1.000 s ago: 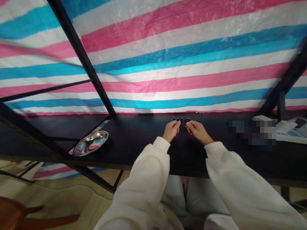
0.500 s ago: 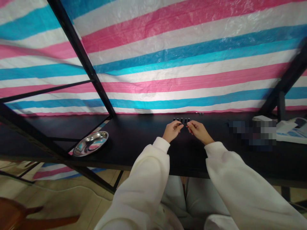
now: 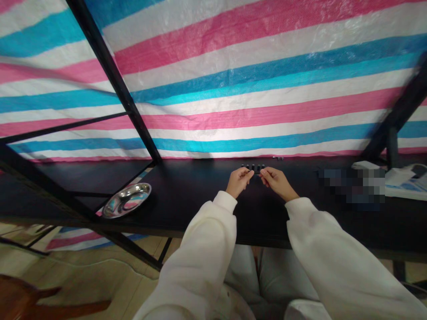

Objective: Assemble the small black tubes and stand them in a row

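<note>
- At the far left, low down on the floor, part of a brown wooden chair (image 3: 20,293) shows.
- Next, a slanting black metal frame (image 3: 113,80) stands before a striped sheet (image 3: 233,89) of pink, blue and white.
- On the left part of the black table (image 3: 187,195), near its front edge, a shiny metal dish (image 3: 111,209) lies well apart from you.
- Your left hand (image 3: 239,181) is narrow, thumb and fingertips pinched together; you cannot tell whether a piece is between them.
- Just beyond your fingertips, a row of small dark pieces (image 3: 253,167) stands on the table.
- Your right hand (image 3: 274,179) mirrors that pinch, near the left one; what it grips, if anything, you cannot tell.
- Behind it, tiny shiny bits (image 3: 279,158) lie near the sheet.
- Rightmost, a white object (image 3: 407,191) sits beside a pixelated patch.
</note>
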Demonstrator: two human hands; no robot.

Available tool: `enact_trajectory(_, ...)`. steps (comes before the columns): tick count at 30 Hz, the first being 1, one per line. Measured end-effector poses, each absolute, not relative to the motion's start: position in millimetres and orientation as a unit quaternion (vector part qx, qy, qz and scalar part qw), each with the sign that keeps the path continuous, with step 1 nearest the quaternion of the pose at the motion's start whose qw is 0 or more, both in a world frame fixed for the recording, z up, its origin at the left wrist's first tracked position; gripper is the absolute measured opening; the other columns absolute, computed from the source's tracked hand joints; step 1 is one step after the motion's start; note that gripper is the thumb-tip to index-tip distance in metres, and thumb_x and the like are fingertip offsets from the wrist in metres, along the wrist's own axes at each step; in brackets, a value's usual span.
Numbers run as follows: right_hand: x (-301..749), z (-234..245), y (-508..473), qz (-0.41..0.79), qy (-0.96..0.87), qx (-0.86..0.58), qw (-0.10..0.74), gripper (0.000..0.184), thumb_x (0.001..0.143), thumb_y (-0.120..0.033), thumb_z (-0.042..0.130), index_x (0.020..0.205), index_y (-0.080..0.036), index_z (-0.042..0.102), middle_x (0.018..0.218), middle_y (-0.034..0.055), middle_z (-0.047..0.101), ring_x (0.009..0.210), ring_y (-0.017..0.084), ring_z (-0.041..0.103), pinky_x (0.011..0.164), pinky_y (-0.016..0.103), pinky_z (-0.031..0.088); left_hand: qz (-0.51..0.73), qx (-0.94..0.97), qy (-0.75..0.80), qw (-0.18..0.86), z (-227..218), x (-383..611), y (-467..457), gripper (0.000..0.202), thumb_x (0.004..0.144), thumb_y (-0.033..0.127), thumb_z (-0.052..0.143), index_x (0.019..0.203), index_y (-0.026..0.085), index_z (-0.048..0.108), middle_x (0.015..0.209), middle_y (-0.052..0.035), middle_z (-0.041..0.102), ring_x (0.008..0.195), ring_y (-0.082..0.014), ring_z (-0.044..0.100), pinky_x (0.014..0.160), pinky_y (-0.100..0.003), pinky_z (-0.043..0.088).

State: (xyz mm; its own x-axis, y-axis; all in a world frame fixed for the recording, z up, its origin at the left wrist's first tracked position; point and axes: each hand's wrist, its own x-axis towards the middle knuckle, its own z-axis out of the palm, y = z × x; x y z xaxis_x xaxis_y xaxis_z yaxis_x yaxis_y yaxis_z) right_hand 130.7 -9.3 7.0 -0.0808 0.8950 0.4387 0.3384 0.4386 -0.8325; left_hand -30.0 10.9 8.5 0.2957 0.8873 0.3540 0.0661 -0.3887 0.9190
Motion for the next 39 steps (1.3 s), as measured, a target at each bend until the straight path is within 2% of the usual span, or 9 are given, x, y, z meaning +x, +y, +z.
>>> enact_trajectory(13, 133.1, 2.0, -6.9, 0.269, -0.683, -0.455, 0.505, 0.04, 0.08, -0.055, 0.042, 0.069, -0.018, 0.053, 0.05, -0.0033, 0.048, 0.041, 0.008, 0.043, 0.045, 0.022, 0.035, 0.479, 0.682, 0.346, 0.431, 7.0, -30.3, 12.9, 0.034, 0.076, 0.045, 0.053, 0.063, 0.014, 0.049, 0.044, 0.0068, 0.043, 0.031, -0.0027, 0.036, 0.033, -0.016, 0.026)
enact_trajectory(18, 132.1, -0.1, -8.5, 0.296, -0.654, -0.46, 0.522, 0.04, 0.08, -0.056, 0.041, 0.073, -0.018, 0.051, 0.047, -0.0046, 0.047, 0.037, 0.008, 0.039, 0.039, 0.021, 0.03, 0.441, 0.701, 0.346, 0.44, 1.6, -27.5, 12.5, 0.029, 0.075, 0.039, 0.055, 0.087, 0.012, 0.056, 0.049, 0.007, 0.048, 0.031, -0.0027, 0.036, 0.032, -0.016, 0.028)
enact_trajectory(21, 131.1, -0.9, -8.6, 0.278, -0.627, -0.478, 0.548, 0.039, 0.081, -0.054, 0.039, 0.08, -0.018, 0.053, 0.042, -0.0068, 0.039, 0.035, 0.008, 0.035, 0.037, 0.021, 0.026, 0.411, 0.712, 0.347, 0.451, 0.7, -25.1, 10.8, 0.032, 0.072, 0.034, 0.059, 0.095, 0.011, 0.059, 0.05, 0.0062, 0.049, 0.032, -0.0029, 0.037, 0.033, -0.016, 0.029)
enact_trajectory(23, 131.5, -1.9, -7.5, 0.231, -0.625, -0.492, 0.56, 0.039, 0.081, -0.052, 0.039, 0.08, -0.017, 0.056, 0.044, -0.0059, 0.039, 0.038, 0.009, 0.037, 0.039, 0.022, 0.028, 0.397, 0.72, 0.349, 0.45, 1.4, -24.2, 9.3, 0.033, 0.071, 0.032, 0.061, 0.095, 0.01, 0.061, 0.05, 0.0055, 0.049, 0.034, -0.0028, 0.038, 0.034, -0.016, 0.03)
enact_trajectory(27, 133.2, -3.6, -4.3, 0.16, -0.631, -0.499, 0.572, 0.038, 0.082, -0.049, 0.039, 0.079, -0.017, 0.059, 0.054, -0.0002, 0.05, 0.051, 0.012, 0.047, 0.047, 0.024, 0.035, 0.389, 0.728, 0.36, 0.436, 3.0, -24.4, 7.5, 0.035, 0.07, 0.034, 0.062, 0.096, 0.01, 0.064, 0.049, 0.0045, 0.049, 0.035, -0.003, 0.038, 0.037, -0.017, 0.03)
enact_trajectory(39, 133.7, -5.8, -0.8, 0.143, -0.641, -0.486, 0.577, 0.035, 0.084, -0.044, 0.038, 0.086, -0.017, 0.059, 0.059, 0.0013, 0.053, 0.057, 0.014, 0.052, 0.051, 0.024, 0.039, 0.405, 0.733, 0.358, 0.413, 7.1, -24.6, 5.1, 0.032, 0.072, 0.034, 0.059, 0.09, 0.008, 0.064, 0.045, 0.0042, 0.048, 0.04, -0.0051, 0.042, 0.044, -0.019, 0.034)
